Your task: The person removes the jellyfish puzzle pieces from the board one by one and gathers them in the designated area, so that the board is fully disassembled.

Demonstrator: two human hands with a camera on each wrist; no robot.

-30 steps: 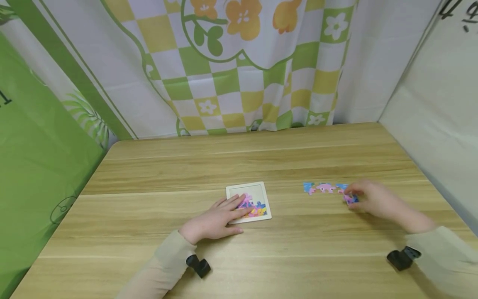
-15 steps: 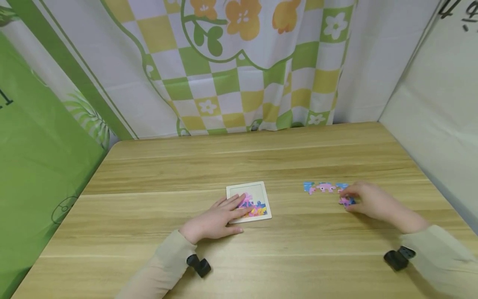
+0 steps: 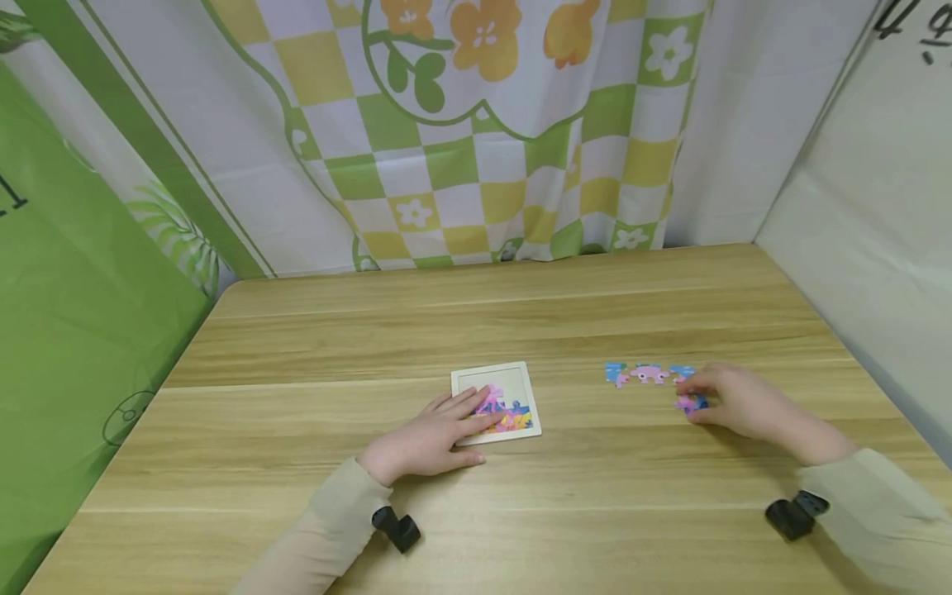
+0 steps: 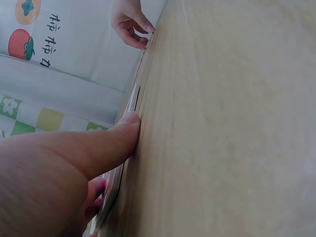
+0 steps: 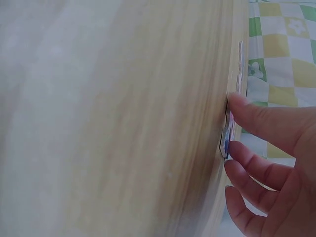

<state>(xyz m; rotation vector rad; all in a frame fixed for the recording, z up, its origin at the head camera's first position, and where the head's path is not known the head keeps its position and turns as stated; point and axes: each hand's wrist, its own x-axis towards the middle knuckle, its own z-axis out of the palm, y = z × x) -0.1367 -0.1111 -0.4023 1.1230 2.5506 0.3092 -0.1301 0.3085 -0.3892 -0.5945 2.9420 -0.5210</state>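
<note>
In the head view, my left hand [image 3: 431,434] lies with fairly straight, spread fingers across a square, pale-rimmed puzzle tray [image 3: 531,401]. Pink, blue and yellow puzzle pieces [image 3: 519,417] fill its lower part, partly hidden under those fingers. The left thumb [image 4: 111,145] is beside the tray's near edge in the left wrist view. Over to the right, my right hand [image 3: 744,405] pinches a pink and blue puzzle piece [image 3: 692,403] between thumb and fingers. That puzzle piece [image 5: 226,140] is at the tabletop in the right wrist view, partly covered by the fingertips.
Just beyond the right hand, three loose puzzle pieces lie in a row: a blue and pink one [image 3: 613,373], a pink one with eyes [image 3: 649,373] and another blue one [image 3: 680,370]. A checked curtain [image 3: 461,190] hangs behind the wooden table [image 3: 357,330].
My right hand has shifted slightly left with the puzzle piece, mostly in the first half second. The left hand and the tray have stayed in place.
</note>
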